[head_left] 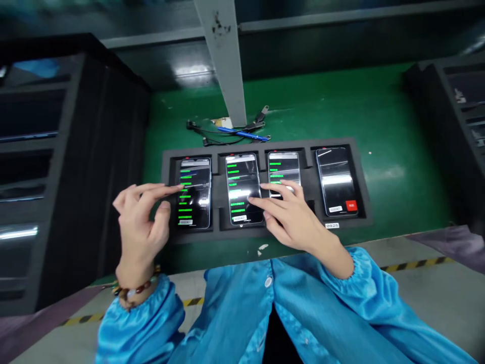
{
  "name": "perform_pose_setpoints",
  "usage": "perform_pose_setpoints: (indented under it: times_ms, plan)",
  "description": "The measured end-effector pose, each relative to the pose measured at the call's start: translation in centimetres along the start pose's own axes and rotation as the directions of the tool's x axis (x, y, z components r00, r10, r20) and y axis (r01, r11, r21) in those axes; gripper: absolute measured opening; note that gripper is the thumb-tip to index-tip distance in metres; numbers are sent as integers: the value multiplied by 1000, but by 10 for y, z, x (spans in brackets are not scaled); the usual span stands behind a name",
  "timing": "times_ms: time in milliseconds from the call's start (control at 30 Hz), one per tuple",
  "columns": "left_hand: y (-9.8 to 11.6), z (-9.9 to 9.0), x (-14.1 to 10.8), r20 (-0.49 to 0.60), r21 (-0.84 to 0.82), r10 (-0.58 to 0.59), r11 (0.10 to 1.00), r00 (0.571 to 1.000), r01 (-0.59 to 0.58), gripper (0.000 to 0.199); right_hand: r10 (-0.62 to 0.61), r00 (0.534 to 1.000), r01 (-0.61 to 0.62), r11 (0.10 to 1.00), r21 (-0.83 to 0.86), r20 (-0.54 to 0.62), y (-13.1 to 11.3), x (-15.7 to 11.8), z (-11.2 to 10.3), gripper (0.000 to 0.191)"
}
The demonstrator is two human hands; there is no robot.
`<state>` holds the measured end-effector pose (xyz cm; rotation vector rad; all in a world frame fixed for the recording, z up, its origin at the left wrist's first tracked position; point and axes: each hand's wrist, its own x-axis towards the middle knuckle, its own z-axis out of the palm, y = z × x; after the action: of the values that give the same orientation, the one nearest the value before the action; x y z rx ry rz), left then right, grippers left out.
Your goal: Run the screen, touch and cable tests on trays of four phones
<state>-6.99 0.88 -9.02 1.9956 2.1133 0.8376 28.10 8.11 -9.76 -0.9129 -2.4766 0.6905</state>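
Observation:
Several phones lie face up in the slots of a dark foam tray (pixel 303 220). My left hand (pixel 142 220) has its index finger stretched to the left edge of the leftmost phone (pixel 195 194); it holds nothing. My right hand (pixel 290 212) is spread, a fingertip at the screen of the second phone (pixel 242 177), and it partly covers the third phone (pixel 283 164). These three screens show green text bars on black. The rightmost phone (pixel 335 177) has a dark screen with a red square at its lower right corner.
Behind the tray, a blue pen (pixel 244 134) and black cables (pixel 261 116) lie at the foot of a grey post (pixel 227 65). Dark racks stand at the left (pixel 121 151) and right (pixel 435 131) of the green table (pixel 303 111).

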Motion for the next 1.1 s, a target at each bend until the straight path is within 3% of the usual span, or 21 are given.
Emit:
perform_pose_setpoints:
  times_ms: [167, 267, 367, 600, 700, 833, 900, 1000, 1100]
  plan:
    - [-15, 0, -3, 110, 15, 50, 999, 993, -52, 32, 117, 992, -121, 988, -91, -52, -9, 21, 14, 48]
    - [-16, 6, 5, 142, 20, 52, 998, 988, -56, 38, 110, 992, -116, 990, -83, -66, -14, 18, 15, 48]
    - [-17, 12, 11, 144, 22, 43, 999, 989, -46, 42, 81, 996, -83, 995, -51, -37, -21, 14, 18, 45]
    - [-14, 14, 11, 149, 8, 13, 1000, 989, -15, 48, 132, 991, -134, 988, -72, -36, -24, 17, 23, 48]
    - [-15, 15, 9, 87, -61, -13, 998, 996, 18, 45, 96, 995, -97, 994, -51, -28, -22, 15, 22, 50]
    - [-24, 20, 1, -34, -281, -165, 948, 986, 149, 45, 68, 998, -69, 997, -44, -17, -20, 13, 21, 50]
    - [-31, 21, -3, 59, -386, -196, 900, 979, 203, 57, 62, 997, -63, 997, -46, -39, -20, 12, 21, 50]
    - [-40, 20, -7, 219, -418, -138, 881, 966, 221, 75, 58, 995, -62, 997, -52, -84, -21, 13, 23, 49]
    - [-44, 20, -8, 239, -385, -89, 905, 967, 179, 88, 63, 991, -69, 997, -47, -119, -22, 12, 21, 48]
